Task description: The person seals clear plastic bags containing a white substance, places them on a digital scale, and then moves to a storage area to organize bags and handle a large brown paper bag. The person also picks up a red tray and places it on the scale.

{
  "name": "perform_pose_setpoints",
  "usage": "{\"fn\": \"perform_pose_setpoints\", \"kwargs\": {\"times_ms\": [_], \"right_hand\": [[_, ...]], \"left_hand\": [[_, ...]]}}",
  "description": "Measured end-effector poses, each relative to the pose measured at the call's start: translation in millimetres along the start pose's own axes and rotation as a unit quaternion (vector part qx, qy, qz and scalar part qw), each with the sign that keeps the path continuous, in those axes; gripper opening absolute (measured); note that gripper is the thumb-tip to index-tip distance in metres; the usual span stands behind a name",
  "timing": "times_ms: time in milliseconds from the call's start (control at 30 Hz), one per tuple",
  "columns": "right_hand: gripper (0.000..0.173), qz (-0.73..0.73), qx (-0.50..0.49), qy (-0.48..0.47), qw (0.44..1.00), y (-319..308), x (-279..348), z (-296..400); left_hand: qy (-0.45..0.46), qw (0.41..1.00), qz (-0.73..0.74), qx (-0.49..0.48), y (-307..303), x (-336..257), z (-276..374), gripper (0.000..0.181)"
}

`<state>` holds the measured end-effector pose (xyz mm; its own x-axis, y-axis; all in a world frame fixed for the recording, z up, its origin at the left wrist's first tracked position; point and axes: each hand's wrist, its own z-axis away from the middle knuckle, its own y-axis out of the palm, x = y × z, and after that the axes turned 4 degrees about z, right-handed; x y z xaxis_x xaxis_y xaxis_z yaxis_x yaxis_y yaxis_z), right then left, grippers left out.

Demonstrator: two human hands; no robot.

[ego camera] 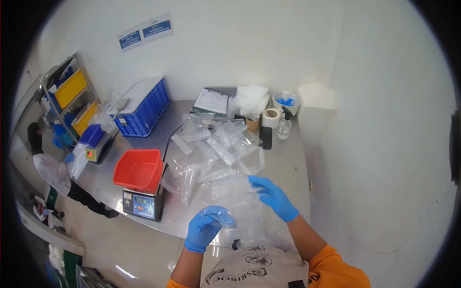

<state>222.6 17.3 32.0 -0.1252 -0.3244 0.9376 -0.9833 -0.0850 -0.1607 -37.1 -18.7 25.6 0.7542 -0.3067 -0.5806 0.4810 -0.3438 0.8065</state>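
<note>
My left hand (209, 227), in a blue glove, is closed on a clear plastic bag (239, 201) at the table's near edge. Some of the film passes over its fingertips. My right hand (276, 199), gloved in blue too, is at the bag's right side with its fingers extended and slightly apart. Its fingertips are close to the film; whether they touch it is hard to tell. Beyond both hands lies a loose pile of clear plastic bags (219, 147), some folded into flat strips.
Left of the bags, a red tray (138, 169) sits on a digital scale (142, 204). Farther back are a lidded blue crate (144, 111), a clipboard (211, 100), a phone (265, 138), a spray bottle (284, 128) and a white bucket (293, 104). A person (54, 172) stands at far left.
</note>
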Motion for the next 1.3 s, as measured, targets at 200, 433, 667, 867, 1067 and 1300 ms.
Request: {"fn": "perform_pose_setpoints", "kwargs": {"times_ms": [200,433,667,867,1067,1300], "right_hand": [[0.014,0.262,-0.049,-0.123,0.956,0.2,37.5,-15.8],[0.014,0.341,-0.120,-0.213,0.908,6.1,18.1,-0.5],[0.008,-0.079,-0.164,0.052,0.982,-17.7,-48.5,-3.4],[0.021,-0.193,0.261,0.143,0.935,-18.5,-4.2,25.4],[0.017,-0.316,0.047,0.201,0.926,-41.7,-72.6,19.8],[0.049,0.269,-0.008,-0.011,0.963,17.8,-17.3,8.1]], "left_hand": [[-0.175,0.978,0.018,0.113,37.9,18.8,-12.8,0.086],[0.153,0.636,-0.712,-0.257,-9.4,14.3,-46.7,0.077],[0.269,0.542,-0.777,-0.172,-29.2,18.2,-37.5,0.025],[0.049,0.915,-0.340,-0.213,-66.7,8.3,-24.7,0.053],[-0.140,0.984,-0.110,-0.025,-13.4,2.2,1.9,0.084],[0.153,0.704,-0.642,-0.264,-57.2,29.4,-25.7,0.083]]}}
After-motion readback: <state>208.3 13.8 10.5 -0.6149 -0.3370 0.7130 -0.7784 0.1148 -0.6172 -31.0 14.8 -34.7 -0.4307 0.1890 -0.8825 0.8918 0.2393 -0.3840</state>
